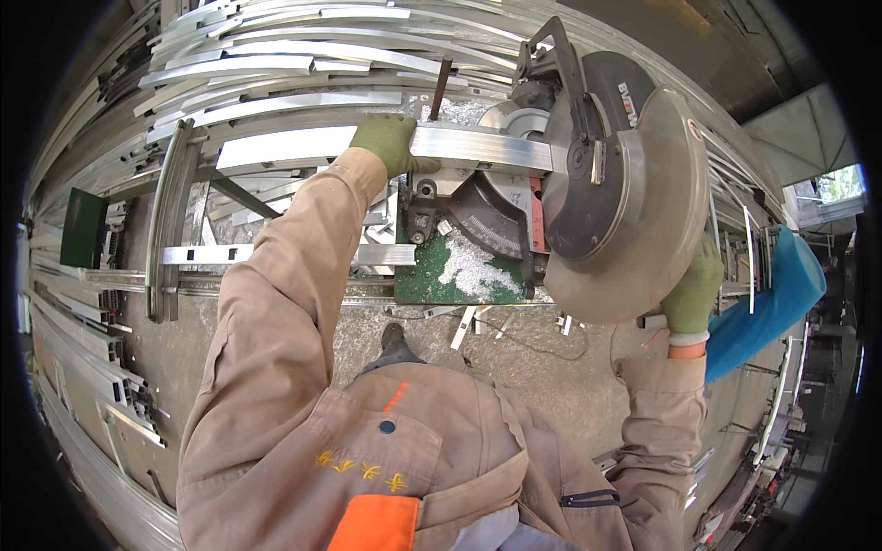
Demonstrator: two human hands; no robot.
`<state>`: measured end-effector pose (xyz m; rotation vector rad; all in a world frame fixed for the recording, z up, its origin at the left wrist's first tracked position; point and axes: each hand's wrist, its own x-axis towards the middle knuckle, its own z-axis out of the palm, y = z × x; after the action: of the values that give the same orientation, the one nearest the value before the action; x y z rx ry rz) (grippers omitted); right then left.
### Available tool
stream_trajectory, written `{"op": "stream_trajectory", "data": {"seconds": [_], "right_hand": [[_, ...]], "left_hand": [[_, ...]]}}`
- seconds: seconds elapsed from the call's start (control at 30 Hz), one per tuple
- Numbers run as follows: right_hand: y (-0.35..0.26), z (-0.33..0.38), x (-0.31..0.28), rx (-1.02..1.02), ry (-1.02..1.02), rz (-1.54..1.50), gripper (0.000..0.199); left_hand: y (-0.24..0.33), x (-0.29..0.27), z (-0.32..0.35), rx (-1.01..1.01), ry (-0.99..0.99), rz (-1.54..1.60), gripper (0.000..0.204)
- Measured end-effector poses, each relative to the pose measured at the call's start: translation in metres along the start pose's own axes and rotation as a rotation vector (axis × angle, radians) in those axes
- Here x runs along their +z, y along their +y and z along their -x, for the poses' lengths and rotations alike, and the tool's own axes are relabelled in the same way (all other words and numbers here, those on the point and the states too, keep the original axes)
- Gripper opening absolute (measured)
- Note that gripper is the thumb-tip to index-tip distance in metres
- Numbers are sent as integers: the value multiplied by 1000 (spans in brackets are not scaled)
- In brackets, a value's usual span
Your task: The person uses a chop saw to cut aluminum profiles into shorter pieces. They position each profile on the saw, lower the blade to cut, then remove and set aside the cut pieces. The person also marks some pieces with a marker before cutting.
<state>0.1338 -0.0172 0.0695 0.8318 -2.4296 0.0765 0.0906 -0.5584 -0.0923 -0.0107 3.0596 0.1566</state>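
Observation:
My left hand (390,145), in a green work glove, is closed over a silvery aluminium profile (482,149) that lies across the bed of a mitre saw. The profile's right end runs in beside the saw's round blade guard (634,202). My right hand (695,286), gloved in green too, is at the right rim of the guard; its fingers are mostly hidden behind the guard, so I cannot see what they touch. Below the profile shows the saw's curved angle scale (487,219).
Pale metal chips (476,271) lie on the green saw table (423,285). A shorter slotted profile (294,254) rests left of it. Stacks of long aluminium profiles (276,64) fill the far side. A blue hose (772,285) is at the right, and offcuts (464,326) lie on the floor.

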Motion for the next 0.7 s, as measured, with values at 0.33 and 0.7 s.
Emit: {"op": "stream_trajectory", "data": {"seconds": [0.33,0.7], "right_hand": [[45,-193,-77,105,-39,-108,50],[59,-269,-46,24,575,136,67]], "left_hand": [[-47,-26,56,-73,-123,247,119],[-48,-32,206,-309,-244,797,125]]}}
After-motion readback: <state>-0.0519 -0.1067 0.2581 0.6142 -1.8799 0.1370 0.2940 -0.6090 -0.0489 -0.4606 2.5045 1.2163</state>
